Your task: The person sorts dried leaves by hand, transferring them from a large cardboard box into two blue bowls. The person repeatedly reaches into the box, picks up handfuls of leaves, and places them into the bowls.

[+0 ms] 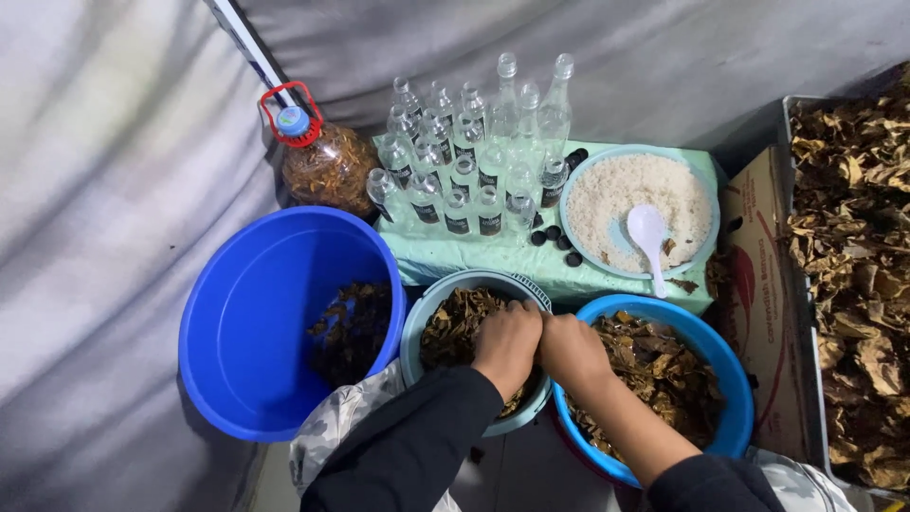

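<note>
My left hand [506, 343] and my right hand [572, 351] are pressed together, fingers curled down, over the seam between two bowls. The left one reaches into a pale teal bowl [417, 327] of dried brown leaves [460, 322]. The right one rests at the left rim of a blue bowl [735, 379] also filled with dried leaves [664, 374]. Both fists look closed; what they grip is hidden under the fingers. Dark sleeves cover both forearms.
A big blue tub [246, 322] at left holds a few dark leaves. Behind the bowls, a teal-covered box carries several empty clear bottles [469, 161], black caps, and a plate of white grains [607, 204] with a white spoon [649, 237]. A leaf-filled jug [327, 166] and a tray of dry leaves [853, 275] flank it.
</note>
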